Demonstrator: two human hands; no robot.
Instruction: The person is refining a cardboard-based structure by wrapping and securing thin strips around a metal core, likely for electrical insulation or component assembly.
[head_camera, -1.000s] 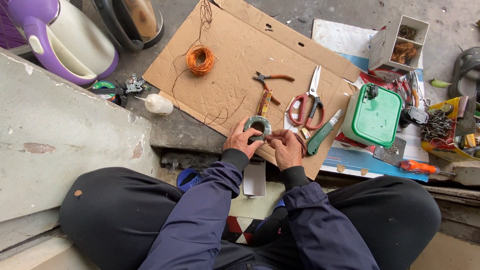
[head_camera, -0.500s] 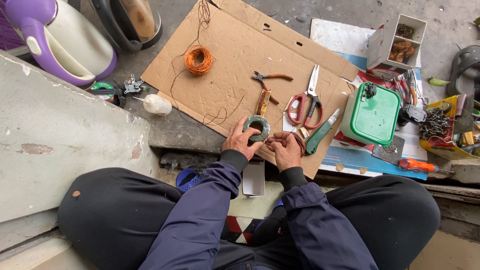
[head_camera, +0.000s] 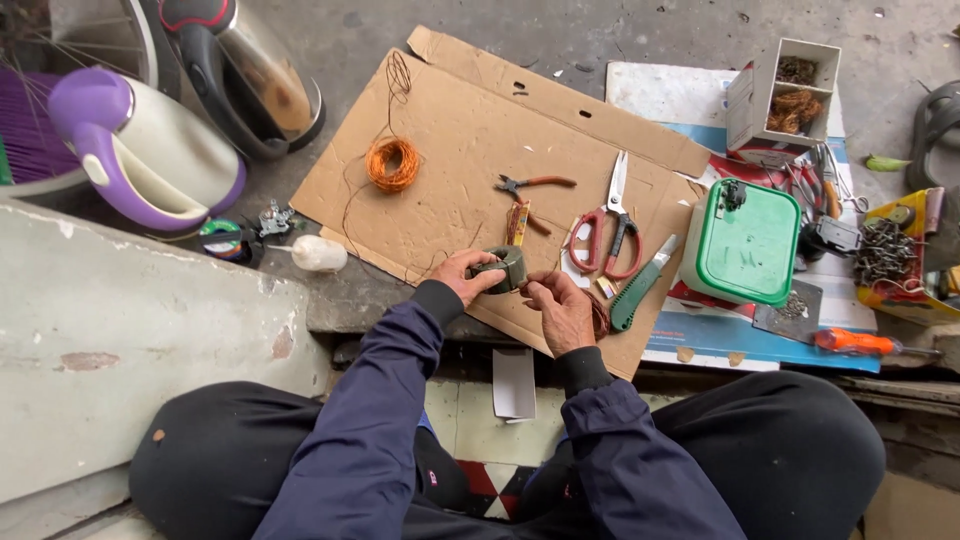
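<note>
Together, left hand (head_camera: 462, 277) and right hand (head_camera: 560, 310) grip one wound ring (head_camera: 503, 268); nearby lie one scissors (head_camera: 608, 222), one pliers (head_camera: 528, 186).

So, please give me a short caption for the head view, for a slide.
Both hands, left hand and right hand, hold a small ring-shaped coil over cardboard.

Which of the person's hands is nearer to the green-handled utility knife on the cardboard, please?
Right. The right hand lies just left of the utility knife; the left hand is farther left, holding the grey ring.
</note>
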